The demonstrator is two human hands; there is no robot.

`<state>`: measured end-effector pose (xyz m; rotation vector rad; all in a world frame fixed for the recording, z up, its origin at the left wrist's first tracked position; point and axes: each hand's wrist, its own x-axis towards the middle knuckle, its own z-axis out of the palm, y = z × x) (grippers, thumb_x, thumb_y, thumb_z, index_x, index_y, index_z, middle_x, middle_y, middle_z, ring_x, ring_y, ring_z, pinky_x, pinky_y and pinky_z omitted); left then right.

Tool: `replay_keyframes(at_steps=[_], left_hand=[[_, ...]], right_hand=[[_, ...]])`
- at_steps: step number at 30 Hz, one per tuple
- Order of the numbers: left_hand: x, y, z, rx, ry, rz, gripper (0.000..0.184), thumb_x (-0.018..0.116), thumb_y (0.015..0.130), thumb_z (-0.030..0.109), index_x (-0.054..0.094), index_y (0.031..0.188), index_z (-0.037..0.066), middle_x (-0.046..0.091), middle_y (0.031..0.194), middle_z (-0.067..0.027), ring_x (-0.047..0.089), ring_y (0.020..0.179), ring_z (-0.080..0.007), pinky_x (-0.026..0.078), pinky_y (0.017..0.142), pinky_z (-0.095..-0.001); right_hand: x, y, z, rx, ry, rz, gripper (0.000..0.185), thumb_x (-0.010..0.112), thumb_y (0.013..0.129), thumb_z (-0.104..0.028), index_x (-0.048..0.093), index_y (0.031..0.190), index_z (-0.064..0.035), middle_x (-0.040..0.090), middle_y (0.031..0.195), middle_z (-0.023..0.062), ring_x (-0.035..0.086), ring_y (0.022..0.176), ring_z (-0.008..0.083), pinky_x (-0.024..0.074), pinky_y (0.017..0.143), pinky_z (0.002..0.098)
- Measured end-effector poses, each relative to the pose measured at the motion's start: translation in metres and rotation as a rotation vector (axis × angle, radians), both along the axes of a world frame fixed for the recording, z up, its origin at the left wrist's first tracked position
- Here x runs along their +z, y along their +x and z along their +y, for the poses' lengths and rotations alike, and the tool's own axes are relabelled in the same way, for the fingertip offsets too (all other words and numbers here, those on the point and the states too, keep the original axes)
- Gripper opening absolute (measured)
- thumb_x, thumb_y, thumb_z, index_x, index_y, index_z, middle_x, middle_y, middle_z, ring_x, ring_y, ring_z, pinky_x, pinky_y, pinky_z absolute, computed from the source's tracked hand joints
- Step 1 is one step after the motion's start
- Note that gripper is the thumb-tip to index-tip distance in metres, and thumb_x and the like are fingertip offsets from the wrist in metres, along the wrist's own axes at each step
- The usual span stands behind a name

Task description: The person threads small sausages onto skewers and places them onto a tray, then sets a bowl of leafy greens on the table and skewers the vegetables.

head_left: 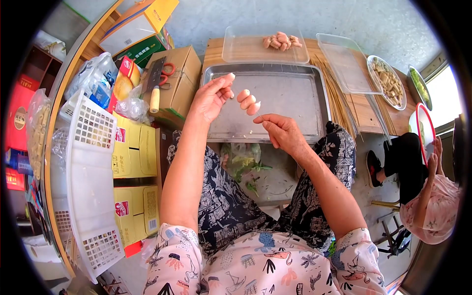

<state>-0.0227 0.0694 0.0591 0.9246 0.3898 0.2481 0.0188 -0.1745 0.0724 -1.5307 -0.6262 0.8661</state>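
Above the metal tray (275,73), my right hand (282,132) is closed on a thin skewer (261,118). Several pale pink pieces (248,102) are threaded along the skewer, its tip pointing up and left. My left hand (212,97) is raised left of the pieces, apart from them. Its thumb and fingertips are pressed together, and what they hold, if anything, is too small to name. A few small whitish crumbs (250,132) lie on the tray. Behind it, a clear plastic tray (241,46) holds more pink pieces (282,41).
Bare skewers (339,93) lie right of the metal tray, near an empty clear tray (344,64) and a plate of beige chunks (388,83). A cleaver (155,81) and red scissors (168,70) rest on a cardboard box (184,83) at left. Another person (430,206) sits at right.
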Motion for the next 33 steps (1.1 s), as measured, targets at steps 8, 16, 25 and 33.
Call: replay_keyframes(at_steps=[8,16,25,33], left_hand=[[-0.003,0.002,-0.002,-0.071,0.007,0.005,0.023,0.061,0.087,0.018,0.062,0.103,0.002,0.060,0.083,0.0001,0.052,0.071,-0.0085,0.045,0.067,-0.0222],[0.000,0.000,-0.006,-0.105,0.048,0.019,0.019,0.065,0.083,0.020,0.065,0.097,0.007,0.063,0.088,0.0026,0.052,0.075,-0.0073,0.042,0.072,-0.0239],[0.013,-0.001,-0.026,-0.216,0.198,0.064,0.022,0.057,0.088,0.033,0.058,0.088,0.011,0.057,0.083,0.0015,0.057,0.086,-0.0132,0.042,0.088,-0.0313],[0.015,0.001,-0.027,-0.166,0.078,-0.011,0.014,0.060,0.088,0.024,0.058,0.085,0.010,0.053,0.077,0.0022,0.057,0.076,-0.0111,0.049,0.079,-0.0298]], right_hand=[[0.000,0.000,0.000,-0.004,0.000,-0.009,0.022,0.047,0.093,-0.013,0.063,0.105,-0.0042,0.044,0.056,-0.0049,0.039,0.047,0.0035,0.0323,0.043,0.0199],[0.001,-0.002,0.001,-0.014,0.003,-0.024,0.022,0.046,0.093,-0.013,0.063,0.104,-0.0043,0.043,0.055,-0.0047,0.039,0.046,0.0033,0.0319,0.043,0.0195],[0.002,0.002,0.003,-0.030,0.021,0.130,0.022,0.047,0.094,-0.017,0.063,0.105,-0.0060,0.043,0.052,-0.0044,0.038,0.044,0.0037,0.0292,0.041,0.0198],[-0.004,0.001,0.003,-0.053,0.015,0.130,0.022,0.050,0.093,-0.019,0.062,0.106,-0.0058,0.046,0.053,-0.0035,0.038,0.045,0.0037,0.0288,0.042,0.0199]])
